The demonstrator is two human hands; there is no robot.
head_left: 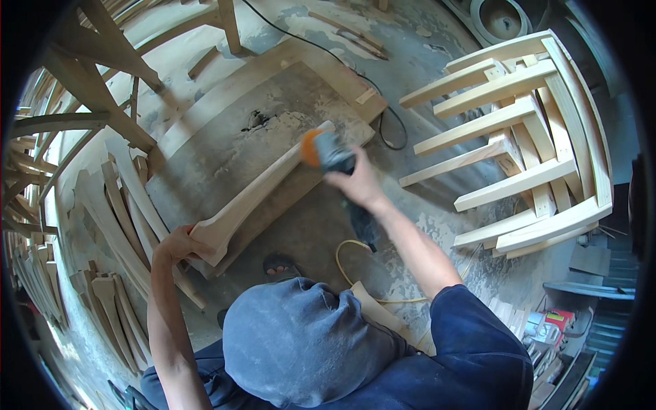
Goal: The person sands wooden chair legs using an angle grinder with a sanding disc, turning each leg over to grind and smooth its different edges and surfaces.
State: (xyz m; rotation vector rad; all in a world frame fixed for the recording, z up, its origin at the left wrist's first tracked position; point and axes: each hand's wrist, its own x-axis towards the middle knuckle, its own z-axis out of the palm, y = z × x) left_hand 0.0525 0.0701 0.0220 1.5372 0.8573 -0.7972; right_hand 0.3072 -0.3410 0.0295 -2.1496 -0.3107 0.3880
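A long, pale, curved wooden furniture leg (256, 188) lies slantwise along the near edge of a low wooden work board (225, 130). My left hand (183, 244) grips its broad near-left end, fingers closed round the edge. In my right hand (359, 183) is an angle grinder (336, 154), dark-bodied and blurred. Its orange disc (311, 147) is at the leg's narrow far end; whether it touches the wood I cannot tell.
Several similar shaped legs (113, 215) are stacked at the left, beneath large wooden frames (102, 61). Slatted wooden frames (533, 137) stand at the right. A black cable (393, 119) and a yellow cord (339, 256) run across the floor. A sandalled foot (280, 265) is near the board.
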